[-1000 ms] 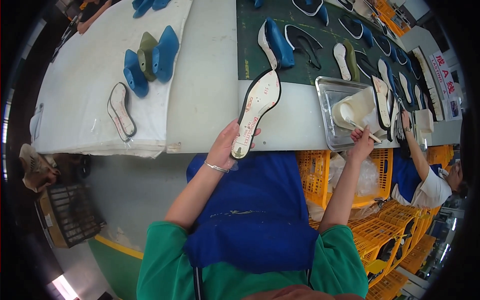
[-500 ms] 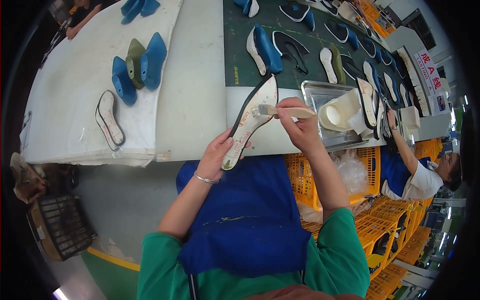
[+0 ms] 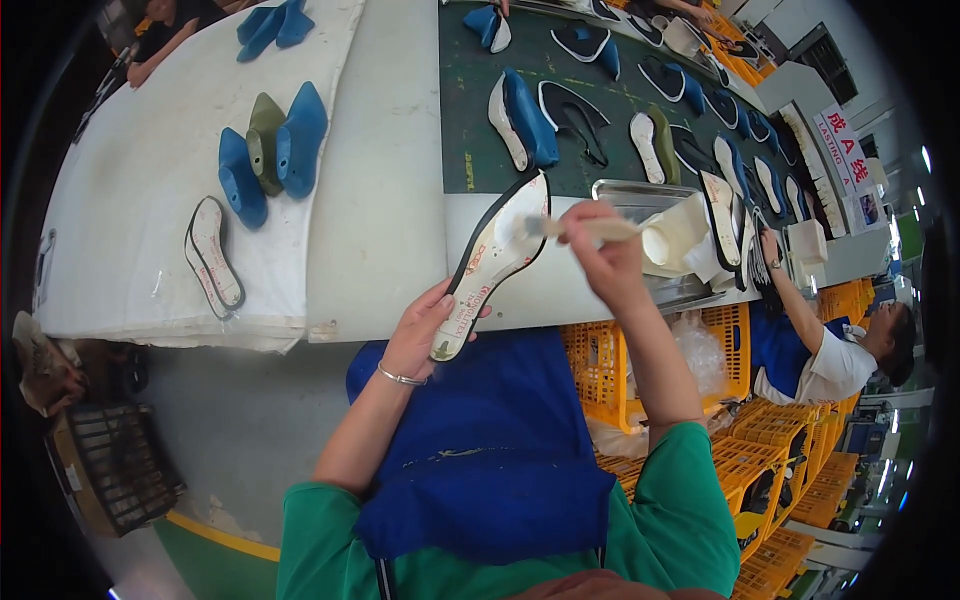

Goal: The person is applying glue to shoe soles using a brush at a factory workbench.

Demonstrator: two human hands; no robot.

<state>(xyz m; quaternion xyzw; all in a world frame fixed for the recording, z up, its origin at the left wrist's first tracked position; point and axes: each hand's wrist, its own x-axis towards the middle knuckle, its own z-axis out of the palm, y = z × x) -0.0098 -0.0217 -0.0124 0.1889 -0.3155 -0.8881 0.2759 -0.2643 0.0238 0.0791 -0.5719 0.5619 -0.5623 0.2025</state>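
Observation:
My left hand [image 3: 421,325] grips a white insole [image 3: 487,277] with a black edge by its heel end, holding it tilted over the table's front edge. A flat brush [image 3: 590,229] with a pale wooden handle is pinched in my right hand [image 3: 607,262]; its bristles lie against the insole's wide forepart and are smeared by motion. Wet whitish streaks show on that forepart. Right of the brush, a metal tray [image 3: 612,190] holds a cream plastic container [image 3: 672,240]. Another insole [image 3: 718,222] leans at the tray's right side.
Blue and green shoe lasts [image 3: 302,140] and a loose insole [image 3: 212,256] rest on the white cloth at left. More lasts [image 3: 527,115] and black shoe uppers [image 3: 575,115] lie on the green belt. Yellow crates [image 3: 597,370] stand below; a co-worker [image 3: 840,350] works at right.
The brush has shifted slightly right across the insole's forepart, where a wider wet patch now shows. The whole view has tilted a little, so table objects appear lower.

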